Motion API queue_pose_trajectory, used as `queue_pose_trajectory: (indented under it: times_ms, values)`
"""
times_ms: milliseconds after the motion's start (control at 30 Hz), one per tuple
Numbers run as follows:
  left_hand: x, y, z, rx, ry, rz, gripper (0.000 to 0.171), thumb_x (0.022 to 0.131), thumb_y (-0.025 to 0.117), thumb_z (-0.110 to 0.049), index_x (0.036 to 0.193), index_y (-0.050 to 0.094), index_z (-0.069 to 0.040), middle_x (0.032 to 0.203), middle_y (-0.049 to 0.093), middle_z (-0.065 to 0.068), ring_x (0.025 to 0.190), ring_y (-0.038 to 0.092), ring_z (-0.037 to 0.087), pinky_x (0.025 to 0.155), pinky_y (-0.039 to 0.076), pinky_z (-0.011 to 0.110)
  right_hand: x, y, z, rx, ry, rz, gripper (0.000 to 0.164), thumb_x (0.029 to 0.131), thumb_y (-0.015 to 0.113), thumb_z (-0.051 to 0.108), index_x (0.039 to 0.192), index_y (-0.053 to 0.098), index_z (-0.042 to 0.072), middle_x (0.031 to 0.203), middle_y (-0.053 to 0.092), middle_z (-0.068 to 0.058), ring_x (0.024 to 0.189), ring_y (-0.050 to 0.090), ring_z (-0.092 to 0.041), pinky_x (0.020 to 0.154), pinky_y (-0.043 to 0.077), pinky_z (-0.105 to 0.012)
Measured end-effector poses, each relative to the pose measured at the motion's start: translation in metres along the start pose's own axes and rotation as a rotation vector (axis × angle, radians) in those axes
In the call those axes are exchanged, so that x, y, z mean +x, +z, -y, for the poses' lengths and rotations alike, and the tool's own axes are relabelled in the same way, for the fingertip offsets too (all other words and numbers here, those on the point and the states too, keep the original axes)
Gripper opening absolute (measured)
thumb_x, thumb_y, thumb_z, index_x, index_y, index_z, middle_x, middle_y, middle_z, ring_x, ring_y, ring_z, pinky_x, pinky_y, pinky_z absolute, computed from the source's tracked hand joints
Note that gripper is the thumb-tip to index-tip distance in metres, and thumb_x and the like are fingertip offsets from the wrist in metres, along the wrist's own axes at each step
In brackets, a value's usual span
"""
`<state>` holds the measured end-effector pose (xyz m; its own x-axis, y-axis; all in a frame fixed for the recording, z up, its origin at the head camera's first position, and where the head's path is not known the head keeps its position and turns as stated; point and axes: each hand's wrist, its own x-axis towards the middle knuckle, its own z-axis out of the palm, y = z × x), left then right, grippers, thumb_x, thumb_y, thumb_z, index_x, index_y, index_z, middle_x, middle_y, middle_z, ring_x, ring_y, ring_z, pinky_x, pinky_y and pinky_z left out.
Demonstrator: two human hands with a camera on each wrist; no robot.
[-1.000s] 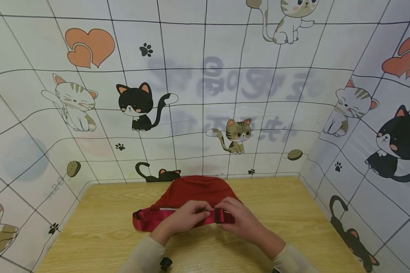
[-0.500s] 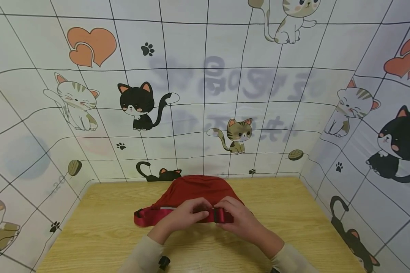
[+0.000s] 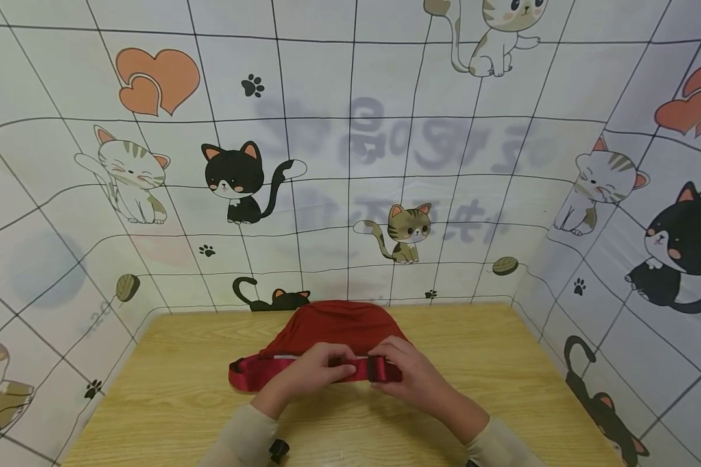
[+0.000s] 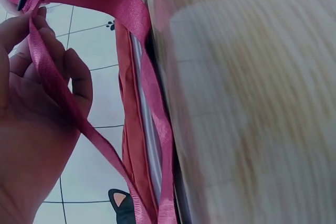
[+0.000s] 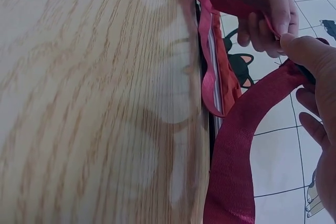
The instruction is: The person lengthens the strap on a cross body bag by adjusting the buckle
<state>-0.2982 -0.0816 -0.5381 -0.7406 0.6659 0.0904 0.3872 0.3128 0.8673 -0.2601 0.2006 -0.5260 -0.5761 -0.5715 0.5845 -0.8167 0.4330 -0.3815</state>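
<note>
A red waist bag point(image 3: 344, 324) lies at the back of the table, its crimson webbing strap point(image 3: 263, 372) stretched along its front. My left hand point(image 3: 308, 375) pinches the strap between thumb and fingers, just left of a black strap slider point(image 3: 376, 368). With thumb and fingers, my right hand point(image 3: 417, 376) grips the slider and the webbing at it. In the left wrist view the strap point(image 4: 58, 90) runs in a thin band across the left palm and down to the bag. A wide length of strap point(image 5: 233, 145) hangs from the right fingers in the right wrist view.
The wooden table point(image 3: 169, 402) has cloth walls printed with cats behind it and at both sides. A small black object point(image 3: 278, 450) shows beside the left sleeve point(image 3: 242, 434). At the strap's left loop is another black fitting point(image 3: 236, 364).
My left fingers have shifted slightly left along the strap, away from the slider. The strap's left loop sits a touch higher. The right hand keeps its hold with little movement.
</note>
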Motion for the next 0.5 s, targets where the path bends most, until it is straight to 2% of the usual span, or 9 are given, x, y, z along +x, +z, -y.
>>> queue_pose_trajectory:
  times_ms: [200, 500]
  values:
    - [0.004, 0.003, -0.011, -0.029, 0.018, 0.012, 0.008, 0.111, 0.071, -0.026, 0.106, 0.077, -0.025, 0.086, 0.066, -0.011, 0.078, 0.057, 0.005, 0.070, 0.048, 0.024, 0.001, 0.001, 0.001, 0.012, 0.001, 0.003, 0.062, 0.077, 0.102, 0.006, 0.129, 0.071, 0.015, 0.124, 0.065, 0.008, 0.112, 0.063, -0.010, 0.089, 0.061, -0.034]
    - [0.011, 0.010, -0.019, 0.030, 0.058, 0.033, 0.013, 0.111, 0.068, -0.016, 0.101, 0.073, -0.023, 0.079, 0.058, -0.012, 0.073, 0.052, 0.003, 0.066, 0.045, 0.023, 0.003, 0.005, 0.006, 0.033, 0.017, 0.004, 0.065, 0.074, 0.104, 0.006, 0.128, 0.070, 0.018, 0.124, 0.065, 0.008, 0.112, 0.063, -0.011, 0.088, 0.062, -0.036]
